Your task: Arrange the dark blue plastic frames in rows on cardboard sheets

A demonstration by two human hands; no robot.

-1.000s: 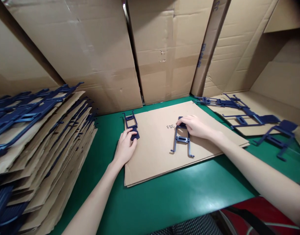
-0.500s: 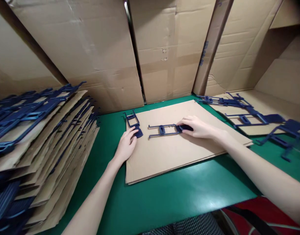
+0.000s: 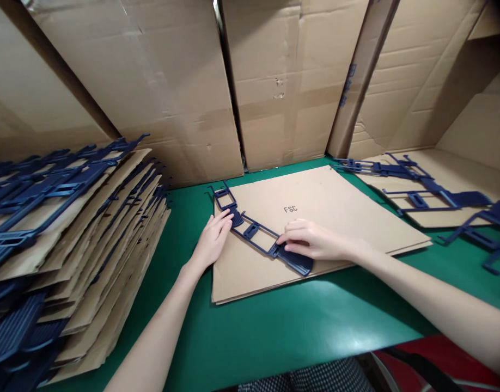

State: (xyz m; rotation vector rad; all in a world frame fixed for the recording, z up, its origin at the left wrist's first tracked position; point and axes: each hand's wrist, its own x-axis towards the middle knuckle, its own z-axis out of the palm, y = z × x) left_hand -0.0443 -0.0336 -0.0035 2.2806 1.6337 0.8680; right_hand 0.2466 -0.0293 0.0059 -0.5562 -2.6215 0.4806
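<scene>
A sheet of brown cardboard marked "FSC" lies before me, with at least one more sheet beneath. On its left edge sits a dark blue plastic frame part with a ribbed, paddle-like end. My left hand rests its outstretched fingertips on that end, thumb apart. A second dark blue plastic frame part lies slantwise, its ribbed end towards me and its prongs close to the first part. The fingers of my right hand are closed on it where the ribbed end meets the open frame, hiding a bit of it.
At left stands a tall stack of cardboard sheets layered with similar blue parts. More blue parts lie on cardboard at right, some overhanging the green table. Large cardboard boxes wall off the back.
My right hand has moved towards me and turned the second part from lying crosswise to slanting, its prongs now near the first part. The "FSC" print is uncovered. My left hand has barely moved.
</scene>
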